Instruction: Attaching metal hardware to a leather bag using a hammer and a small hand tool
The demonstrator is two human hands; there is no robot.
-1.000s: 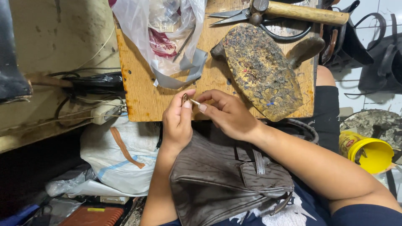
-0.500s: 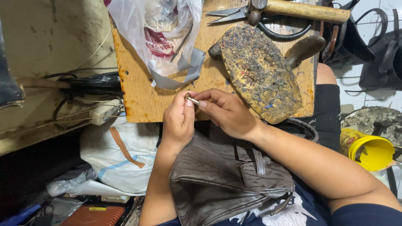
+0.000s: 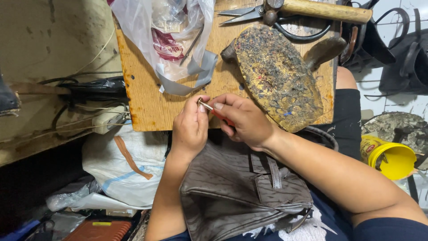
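Left hand: the left hand (image 3: 191, 129) rises from the bottom of the view, forearm nearly upright, wrist straight, back of the hand to the camera. Fingers curled in, thumb and forefinger tips pressed together at the top.
Left grip: closed to a pinch on the near end of a small metal pin (image 3: 205, 105); what else the curled fingers hold cannot be told.
Right hand: the right hand (image 3: 245, 121) comes in from the lower right, forearm slanting up and left across the lap, wrist bent slightly. Knuckles up, fingers folded toward the left hand.
Right grip: thumb and forefinger closed on the other end of the pin; a red tool (image 3: 221, 117) shows under the fingers, mostly hidden.
Pin: sits between the 2 hands' fingertips, just over the near edge of the board (image 3: 142, 102). Long axis slants from upper left to lower right; the upper-left end is at the left thumb tip, the lower-right end runs under the right forefinger.
Bag: a brown leather bag (image 3: 240, 196) lies on the lap below both hands, strap upward, touching the left wrist.
Board: holds a plastic bag (image 3: 165, 35), a stained iron last (image 3: 276, 76), scissors (image 3: 249, 11) and a hammer handle (image 3: 325, 10) along the far edge.
Right side: a yellow can (image 3: 392, 158) on its side, well apart from the hands.
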